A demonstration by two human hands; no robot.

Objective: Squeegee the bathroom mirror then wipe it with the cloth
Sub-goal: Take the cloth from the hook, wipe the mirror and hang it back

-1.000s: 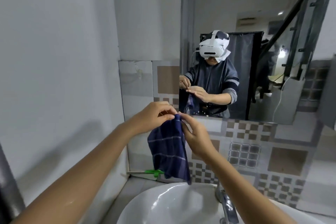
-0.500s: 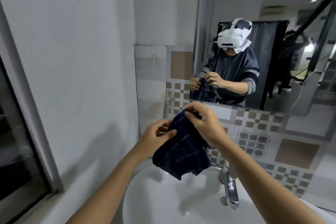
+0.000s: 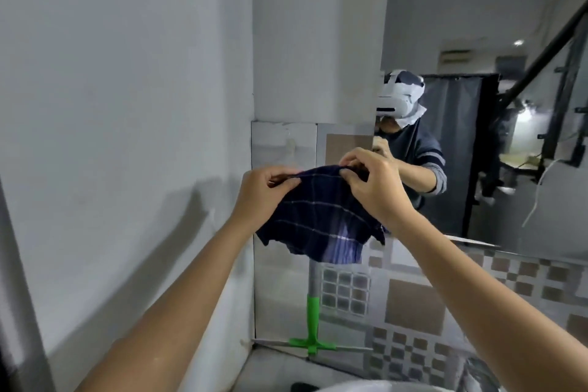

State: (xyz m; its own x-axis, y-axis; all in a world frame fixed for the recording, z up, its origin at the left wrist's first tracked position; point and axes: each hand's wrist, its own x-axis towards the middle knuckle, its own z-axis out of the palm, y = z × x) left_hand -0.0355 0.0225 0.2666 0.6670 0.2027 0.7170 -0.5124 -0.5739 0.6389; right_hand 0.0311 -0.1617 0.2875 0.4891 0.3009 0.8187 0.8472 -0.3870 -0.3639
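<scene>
I hold a dark blue checked cloth [image 3: 318, 216] spread out between both hands, in front of the tiled wall to the left of the mirror [image 3: 509, 143]. My left hand [image 3: 264, 191] pinches its upper left edge. My right hand [image 3: 366, 181] pinches the upper right edge, close to the mirror's left border. The cloth hangs down loosely below my fingers. A squeegee [image 3: 313, 321] with a green neck and grey handle stands upright against the tiles below the cloth, its blade on the ledge. The cloth hides the top of its handle.
A plain white wall [image 3: 111, 137] runs close along my left. Brown and grey patterned tiles [image 3: 413, 305] cover the wall under the mirror. The white basin's rim [image 3: 366, 387] shows at the bottom edge. A person's reflection fills the mirror's left part.
Both hands rose and moved apart, spreading the bunched cloth open. The view turned left and lifted, so the basin and tap dropped nearly out of view and the squeegee came back in.
</scene>
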